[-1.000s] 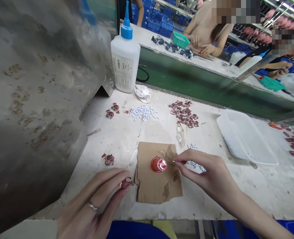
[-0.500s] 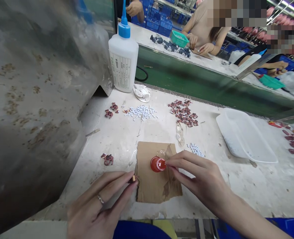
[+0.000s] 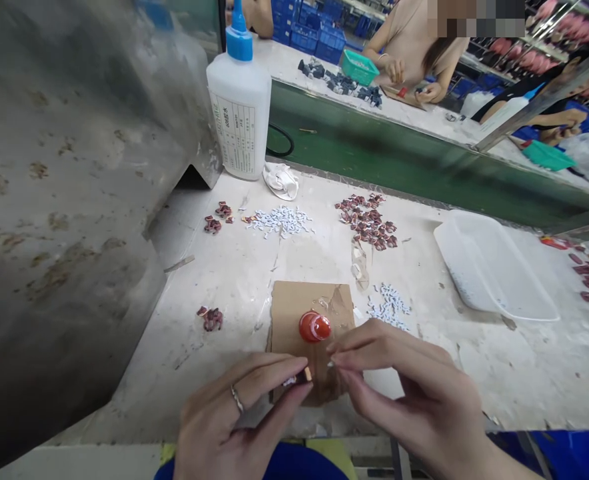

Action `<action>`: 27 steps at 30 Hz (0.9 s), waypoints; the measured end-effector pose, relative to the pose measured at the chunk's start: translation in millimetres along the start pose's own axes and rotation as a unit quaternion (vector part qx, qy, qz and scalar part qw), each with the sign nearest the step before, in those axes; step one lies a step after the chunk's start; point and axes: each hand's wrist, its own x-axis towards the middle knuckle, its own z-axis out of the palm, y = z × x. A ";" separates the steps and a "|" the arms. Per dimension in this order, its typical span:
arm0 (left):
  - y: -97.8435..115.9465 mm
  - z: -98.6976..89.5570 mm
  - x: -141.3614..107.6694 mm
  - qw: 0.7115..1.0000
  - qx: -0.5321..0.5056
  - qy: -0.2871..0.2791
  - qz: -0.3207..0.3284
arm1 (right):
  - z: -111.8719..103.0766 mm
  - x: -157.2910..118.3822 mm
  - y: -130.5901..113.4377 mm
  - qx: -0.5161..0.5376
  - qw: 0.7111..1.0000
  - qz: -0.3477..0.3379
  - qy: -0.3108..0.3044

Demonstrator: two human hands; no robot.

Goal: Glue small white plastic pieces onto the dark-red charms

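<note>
My left hand (image 3: 247, 407), with a ring on one finger, pinches a small dark piece with an orange end (image 3: 305, 375) over the lower left of the cardboard (image 3: 287, 303). Just to the right, my right hand (image 3: 404, 380) is closed in a pinch on a tiny pale piece (image 3: 331, 364). The two pinches are a short gap apart. Behind them on the cardboard sits a small red cup (image 3: 310, 327) with a shiny, glossy top. Small white-blue pieces (image 3: 389, 305) lie beyond my right fingers.
Another heap of white-blue pieces (image 3: 282, 222) and a pile of brown-red pieces (image 3: 369, 223) lie farther back. A glue bottle (image 3: 239, 113) stands beside a metal housing (image 3: 74, 200) on the left. A white tray (image 3: 494, 267) is at right. A co-worker (image 3: 414, 60) sits across the partition.
My right hand has drawn back from the red cup toward me, holding a tiny pale piece. My left hand has moved right, over the cardboard, with its dark piece. The view has shifted slightly.
</note>
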 end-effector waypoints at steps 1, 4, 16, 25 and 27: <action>0.3 1.1 0.2 1.000 -0.013 -0.007 -0.003 | 2.8 -0.1 -1.9 0.016 1.000 0.001 0.005; -0.2 2.9 1.0 0.999 -0.039 -0.009 0.005 | 8.6 -0.1 -3.2 0.046 0.999 0.012 0.006; 1.3 0.8 1.3 1.000 -0.016 -0.005 -0.007 | 6.6 -9.3 -2.8 -0.077 0.994 -0.062 -0.044; 4.5 -2.1 7.3 1.000 -0.028 -0.008 -0.007 | 1.7 -2.0 1.4 0.032 0.998 -0.014 -0.043; 5.5 -0.7 7.1 1.000 -0.021 -0.015 0.000 | 3.4 -0.4 1.8 0.050 0.998 0.009 -0.038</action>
